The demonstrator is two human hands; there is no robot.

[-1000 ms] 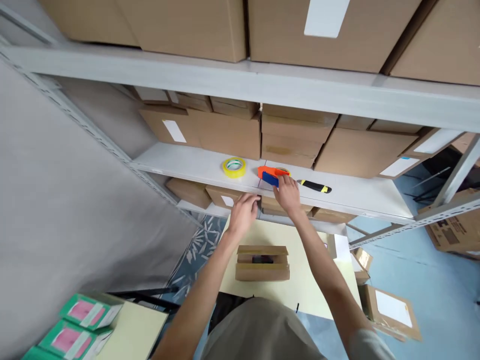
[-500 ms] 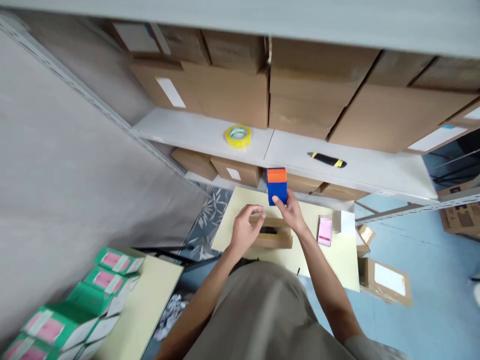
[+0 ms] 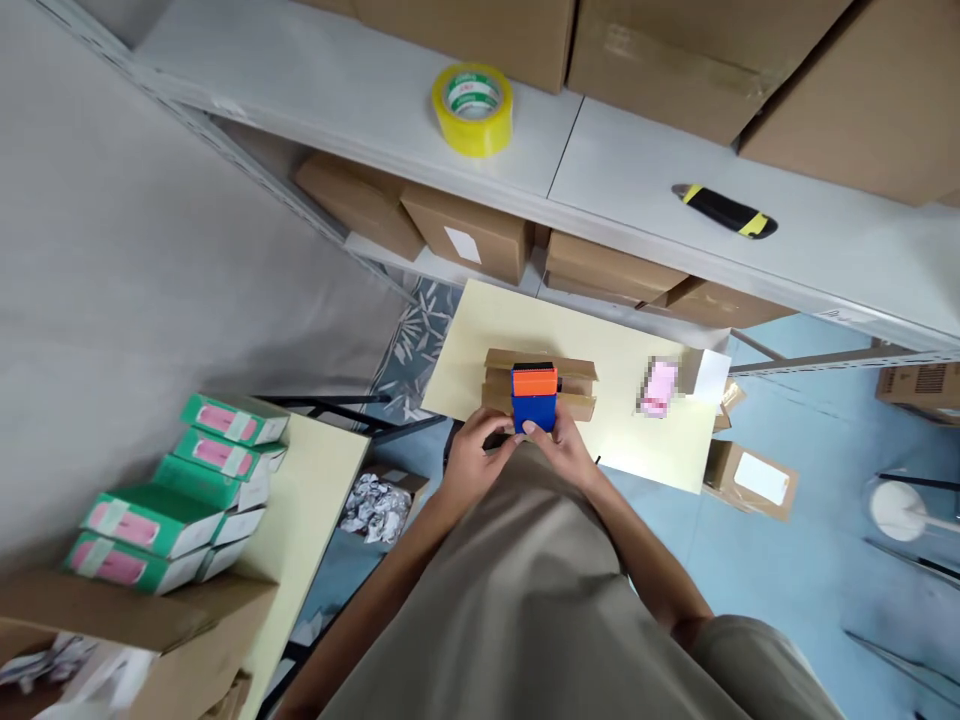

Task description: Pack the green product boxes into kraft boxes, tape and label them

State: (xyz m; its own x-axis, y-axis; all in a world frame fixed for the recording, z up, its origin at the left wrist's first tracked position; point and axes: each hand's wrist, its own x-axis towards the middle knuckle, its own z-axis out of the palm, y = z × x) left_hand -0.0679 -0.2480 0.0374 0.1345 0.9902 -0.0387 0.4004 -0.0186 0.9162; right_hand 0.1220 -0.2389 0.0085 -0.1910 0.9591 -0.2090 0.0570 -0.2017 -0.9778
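A blue block with an orange band and a black toothed edge [image 3: 535, 400] is held upright in front of my body; its exact kind I cannot make out. My right hand [image 3: 564, 448] grips it from the lower right, thumb on its blue face. At its lower left, the curled thumb and fingers of my left hand [image 3: 480, 455] meet the block's edge. Just beyond the block, an open cardboard box [image 3: 577, 402] lies on the pale yellow table [image 3: 480, 318], partly hidden by it.
The shelf [image 3: 600, 150] ahead bears yellow tape [image 3: 476, 130] and a black-and-yellow utility knife [image 3: 726, 211]. A pink item [image 3: 660, 388] and a white box [image 3: 711, 376] lie on the table's right. Green-and-pink boxes [image 3: 150, 520] and an open carton [image 3: 202, 640] are at left.
My right hand has brought the block down and slightly left, closer to my body. My left hand has come up against it. The view has tilted downward.
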